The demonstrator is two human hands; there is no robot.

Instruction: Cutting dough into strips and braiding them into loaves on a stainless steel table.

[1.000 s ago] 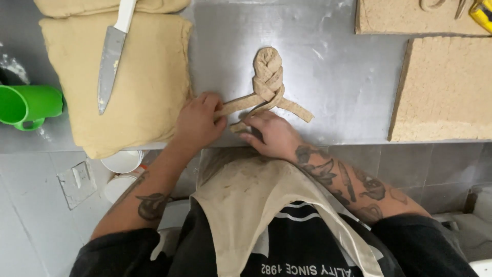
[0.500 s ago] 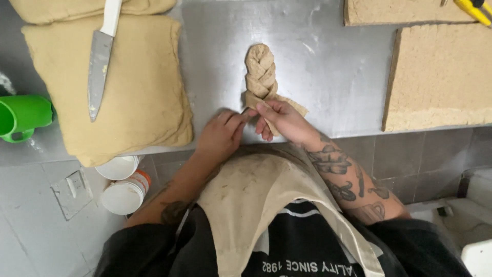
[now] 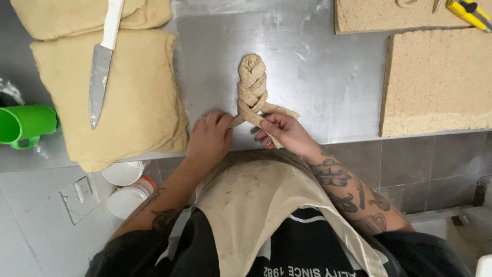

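I see two white round tubs (image 3: pixel 125 184) under the counter edge, the nearer one orange-banded; white lettering (image 3: pixel 300 270) crosses my black shirt.

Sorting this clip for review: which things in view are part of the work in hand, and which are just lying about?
In hand:
- dough braid, loose strands held at its near end
- left hand
- right hand
- steel table

Lying about:
- knife on folded dough slab
- green cup
- flat dough sheet
- yellow cutter
- white tubs
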